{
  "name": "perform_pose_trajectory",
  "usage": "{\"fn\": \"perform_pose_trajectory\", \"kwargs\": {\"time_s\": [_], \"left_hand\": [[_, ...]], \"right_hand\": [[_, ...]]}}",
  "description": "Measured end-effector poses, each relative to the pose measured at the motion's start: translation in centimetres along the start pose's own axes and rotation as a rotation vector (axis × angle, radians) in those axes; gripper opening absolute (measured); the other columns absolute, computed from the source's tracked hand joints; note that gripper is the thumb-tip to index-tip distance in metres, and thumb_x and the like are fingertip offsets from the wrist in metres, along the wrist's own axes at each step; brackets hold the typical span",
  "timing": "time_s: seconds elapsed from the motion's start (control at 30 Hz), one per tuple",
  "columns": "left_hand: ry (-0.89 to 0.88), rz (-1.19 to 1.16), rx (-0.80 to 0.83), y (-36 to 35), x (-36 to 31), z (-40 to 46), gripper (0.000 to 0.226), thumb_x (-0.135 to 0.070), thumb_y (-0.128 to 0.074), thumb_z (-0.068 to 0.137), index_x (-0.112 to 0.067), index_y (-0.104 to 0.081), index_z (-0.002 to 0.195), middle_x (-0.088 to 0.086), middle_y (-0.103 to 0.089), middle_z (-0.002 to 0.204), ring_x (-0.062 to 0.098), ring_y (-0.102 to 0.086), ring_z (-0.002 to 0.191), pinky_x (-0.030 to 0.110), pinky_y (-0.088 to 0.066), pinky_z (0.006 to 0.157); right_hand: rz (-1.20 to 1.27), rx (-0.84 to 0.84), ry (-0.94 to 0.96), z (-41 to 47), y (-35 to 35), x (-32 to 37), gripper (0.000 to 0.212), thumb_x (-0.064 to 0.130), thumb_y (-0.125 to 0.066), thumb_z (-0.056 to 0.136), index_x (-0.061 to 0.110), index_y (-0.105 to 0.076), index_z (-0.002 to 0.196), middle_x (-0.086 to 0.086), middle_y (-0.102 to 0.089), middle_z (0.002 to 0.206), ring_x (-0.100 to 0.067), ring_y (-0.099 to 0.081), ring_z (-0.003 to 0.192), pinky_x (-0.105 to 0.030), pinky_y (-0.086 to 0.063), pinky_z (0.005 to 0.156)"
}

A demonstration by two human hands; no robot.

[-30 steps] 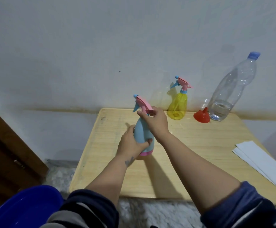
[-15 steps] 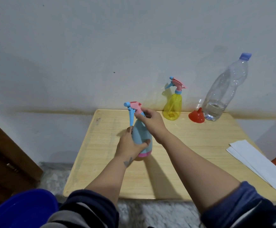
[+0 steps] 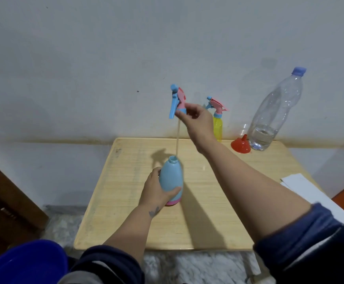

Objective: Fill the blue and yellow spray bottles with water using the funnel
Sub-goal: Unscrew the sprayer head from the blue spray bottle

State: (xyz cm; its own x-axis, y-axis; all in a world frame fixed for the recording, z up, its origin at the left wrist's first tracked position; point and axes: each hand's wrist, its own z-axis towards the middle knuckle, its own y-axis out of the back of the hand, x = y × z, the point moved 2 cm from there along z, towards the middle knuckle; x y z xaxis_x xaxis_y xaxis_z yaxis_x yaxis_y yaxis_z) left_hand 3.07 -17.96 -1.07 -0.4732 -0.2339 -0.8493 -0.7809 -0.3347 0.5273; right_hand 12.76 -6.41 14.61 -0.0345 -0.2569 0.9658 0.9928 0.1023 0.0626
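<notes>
We were at the opening step, with nothing filled as far as we could tell. Our left hand (image 3: 156, 193) gripped the blue bottle (image 3: 171, 181) around its belly, fingers curled round it, and kept it upright on the counter (image 3: 126, 212) near the middle. Our right hand (image 3: 195, 121) pinched the sprayer head (image 3: 177, 101) at its collar and held it high above the bottle, so the neck (image 3: 172, 159) stood open. The dip tube (image 3: 177, 140) hung straight down from the head, its lower end right at the rim of the neck; we could not tell whether the tip was clear of the opening. So one cap was off, or nearly. The yellow bottle (image 3: 217, 128) stood at the back edge of the counter with its sprayer screwed on, untouched. Just right of it the red funnel (image 3: 240, 145) sat mouth down, and touching or just beside that stood the clear water bottle (image 3: 273, 111), capped and, by the look of it, only about a quarter full. We judged that nearly all the work was left: set the head aside, seat the funnel in the blue neck, uncap the water and pour, recap, then repeat for the yellow one. Whether that water would fill both bottles seemed doubtful. White papers (image 3: 314, 199) lay at the counter's right edge.
</notes>
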Motion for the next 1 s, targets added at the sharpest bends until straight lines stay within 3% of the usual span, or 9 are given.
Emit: {"fn": "perform_pose_trajectory", "kwargs": {"time_s": [0.2, 0.47, 0.63, 0.8, 1.0], "left_hand": [[0.011, -0.023, -0.008, -0.8, 0.7, 0.4, 0.081, -0.039, -0.083, 0.065, -0.022, -0.039, 0.131, -0.01, -0.047, 0.122, 0.014, -0.051, 0.112, 0.034, -0.048, 0.09], [-0.015, -0.126, -0.041, -1.6, 2.7, 0.2, 0.077, -0.048, -0.081, 0.055, -0.045, -0.041, 0.121, -0.026, -0.048, 0.115, 0.005, -0.053, 0.107, 0.04, -0.059, 0.075], [-0.069, -0.102, -0.089, -1.6, 2.8, 0.1, 0.075, -0.05, -0.078, 0.059, -0.042, -0.042, 0.124, -0.024, -0.051, 0.117, 0.003, -0.055, 0.106, 0.034, -0.053, 0.085], [-0.078, -0.128, -0.127, -1.7, 2.9, 0.0, 0.073, -0.045, -0.079, 0.056, -0.041, -0.046, 0.121, -0.023, -0.054, 0.114, 0.003, -0.057, 0.104, 0.033, -0.054, 0.083], [-0.109, -0.121, -0.129, -1.8, 2.9, 0.3, 0.075, -0.044, -0.078, 0.056, -0.032, -0.049, 0.123, -0.021, -0.054, 0.114, 0.005, -0.057, 0.104, 0.032, -0.055, 0.082]], "right_hand": [[-0.112, -0.024, 0.008, 2.5, 1.3, -0.1, 0.036, 0.018, -0.077, 0.078, 0.007, -0.067, 0.11, -0.005, -0.07, 0.099, -0.014, -0.064, 0.09, -0.026, -0.053, 0.087], [-0.519, 0.136, -0.161, 1.0, 1.1, -11.8, 0.032, 0.022, -0.077, 0.076, 0.011, -0.07, 0.105, -0.005, -0.071, 0.101, -0.014, -0.059, 0.084, -0.031, -0.047, 0.079], [-0.679, 0.197, -0.257, 0.3, 0.8, -16.2, 0.036, 0.027, -0.075, 0.077, 0.015, -0.068, 0.11, -0.005, -0.07, 0.104, -0.024, -0.064, 0.096, -0.036, -0.05, 0.083], [-0.871, 0.228, -0.254, -0.1, -0.2, -18.2, 0.04, 0.039, -0.07, 0.078, 0.022, -0.065, 0.113, -0.001, -0.068, 0.108, -0.024, -0.061, 0.103, -0.039, -0.048, 0.09], [-0.907, 0.243, -0.259, -0.4, -0.5, -18.8, 0.043, 0.041, -0.068, 0.08, 0.025, -0.061, 0.119, -0.001, -0.063, 0.116, -0.024, -0.057, 0.11, -0.037, -0.044, 0.09]]}}
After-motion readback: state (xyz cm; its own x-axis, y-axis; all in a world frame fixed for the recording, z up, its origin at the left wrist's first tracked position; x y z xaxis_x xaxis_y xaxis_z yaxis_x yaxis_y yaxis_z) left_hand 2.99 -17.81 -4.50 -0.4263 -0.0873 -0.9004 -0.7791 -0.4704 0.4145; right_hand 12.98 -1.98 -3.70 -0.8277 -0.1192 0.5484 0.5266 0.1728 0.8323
